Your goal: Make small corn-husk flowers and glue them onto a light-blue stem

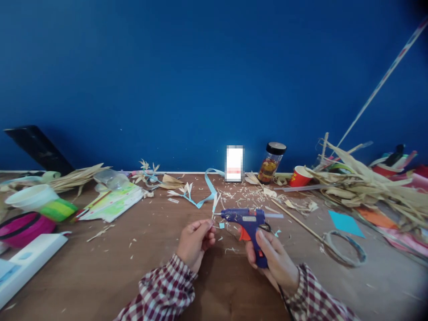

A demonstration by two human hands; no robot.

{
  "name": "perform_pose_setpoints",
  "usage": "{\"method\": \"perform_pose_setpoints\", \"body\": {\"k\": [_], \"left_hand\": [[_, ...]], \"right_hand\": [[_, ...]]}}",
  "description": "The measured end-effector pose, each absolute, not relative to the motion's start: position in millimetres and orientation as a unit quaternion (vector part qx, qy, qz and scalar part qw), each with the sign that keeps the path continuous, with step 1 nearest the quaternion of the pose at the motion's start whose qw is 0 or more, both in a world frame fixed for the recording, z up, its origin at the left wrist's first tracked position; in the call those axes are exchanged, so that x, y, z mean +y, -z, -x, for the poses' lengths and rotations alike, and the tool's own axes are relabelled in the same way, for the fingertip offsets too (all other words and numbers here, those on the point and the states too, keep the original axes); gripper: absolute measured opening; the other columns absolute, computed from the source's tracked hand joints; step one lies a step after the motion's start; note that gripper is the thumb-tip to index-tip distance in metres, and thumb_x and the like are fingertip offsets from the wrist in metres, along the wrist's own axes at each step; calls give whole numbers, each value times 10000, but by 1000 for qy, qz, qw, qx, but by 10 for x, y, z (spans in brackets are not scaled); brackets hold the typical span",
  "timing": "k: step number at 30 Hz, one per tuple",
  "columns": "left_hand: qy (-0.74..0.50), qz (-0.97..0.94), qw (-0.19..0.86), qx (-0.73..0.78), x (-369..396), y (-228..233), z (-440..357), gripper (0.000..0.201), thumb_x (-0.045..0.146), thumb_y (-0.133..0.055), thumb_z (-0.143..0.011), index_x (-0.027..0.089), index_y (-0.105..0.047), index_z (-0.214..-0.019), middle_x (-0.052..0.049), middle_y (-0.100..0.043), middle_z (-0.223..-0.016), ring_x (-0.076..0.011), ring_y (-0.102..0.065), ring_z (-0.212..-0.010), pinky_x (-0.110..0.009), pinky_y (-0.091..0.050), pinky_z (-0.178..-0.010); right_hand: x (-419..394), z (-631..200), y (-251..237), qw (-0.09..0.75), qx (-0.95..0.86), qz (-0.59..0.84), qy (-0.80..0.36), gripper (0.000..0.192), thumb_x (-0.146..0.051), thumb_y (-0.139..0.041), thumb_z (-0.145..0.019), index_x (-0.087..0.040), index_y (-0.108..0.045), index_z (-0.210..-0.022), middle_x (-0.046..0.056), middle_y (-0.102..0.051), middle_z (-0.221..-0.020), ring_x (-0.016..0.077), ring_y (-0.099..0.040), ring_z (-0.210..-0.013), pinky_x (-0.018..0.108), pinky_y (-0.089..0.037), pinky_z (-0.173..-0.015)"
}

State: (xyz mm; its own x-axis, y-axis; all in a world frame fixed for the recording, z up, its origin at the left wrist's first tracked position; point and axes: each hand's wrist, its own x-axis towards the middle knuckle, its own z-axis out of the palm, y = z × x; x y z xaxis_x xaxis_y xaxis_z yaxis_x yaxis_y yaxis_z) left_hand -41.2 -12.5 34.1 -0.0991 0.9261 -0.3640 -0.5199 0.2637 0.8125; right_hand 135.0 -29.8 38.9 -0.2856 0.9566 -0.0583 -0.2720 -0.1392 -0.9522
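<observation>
Two hands work at the middle of a brown table (100,276) strewn with pale shavings, and the blue glue gun (249,223) between them serves as the landmark here. Far to the left of the gun sit a pink bowl (23,228), a white cup (31,196) and a green roll (58,209), with a printed sheet (112,203) a little nearer. Just left of the gun's nozzle, the left hand (195,240) has its fingers pinched closed on a small pale leaf piece (215,204), which stands upright and almost touches the nozzle tip. The right hand (272,258) is wrapped closed around the gun's handle, below its body, with one finger lying by the orange trigger. Both wrists wear checked sleeves. Behind the gun, against the blue wall, stands a lit phone (234,163), and right of it a jar (271,162) with a black lid and a red paper cup (300,176). Right of the gun lie a thin wooden stick (297,220), a blue paper square (345,223), a coiled ring (344,247) and a heap of dry husks (368,187).
</observation>
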Motion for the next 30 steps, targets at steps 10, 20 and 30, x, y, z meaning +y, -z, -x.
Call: {"method": "perform_pose_setpoints", "body": {"k": [10, 20, 30], "left_hand": [[-574, -196, 652, 455, -124, -331, 416, 116, 211, -673, -641, 111, -627, -675, 11, -563, -538, -29, -480, -408, -126, -454, -386], [-572, -195, 651, 460, -127, -333, 421, 109, 200, -661, -656, 101, -629, -685, 8, -558, -541, -25, -475, -407, -124, -454, -389], [-575, -213, 637, 468, -132, -313, 386, 171, 251, -701, -598, 115, -618, -658, 16, -560, -539, -28, -470, -411, -129, -441, -397]], "right_hand": [[-271, -1375, -319, 458, -477, 371, -652, 345, -441, -431, -823, -119, -536, -890, -26, -488, -472, 54, -367, -391, 178, -266, -383], [-261, -1401, -286, 473, -477, 370, -642, 319, -426, -422, -832, -132, -530, -888, -28, -485, -483, 55, -366, -396, 178, -270, -387], [-251, -1418, -304, 449, -505, 380, -632, 334, -431, -400, -842, -132, -523, -924, -27, -486, -496, 63, -370, -410, 187, -276, -404]]}}
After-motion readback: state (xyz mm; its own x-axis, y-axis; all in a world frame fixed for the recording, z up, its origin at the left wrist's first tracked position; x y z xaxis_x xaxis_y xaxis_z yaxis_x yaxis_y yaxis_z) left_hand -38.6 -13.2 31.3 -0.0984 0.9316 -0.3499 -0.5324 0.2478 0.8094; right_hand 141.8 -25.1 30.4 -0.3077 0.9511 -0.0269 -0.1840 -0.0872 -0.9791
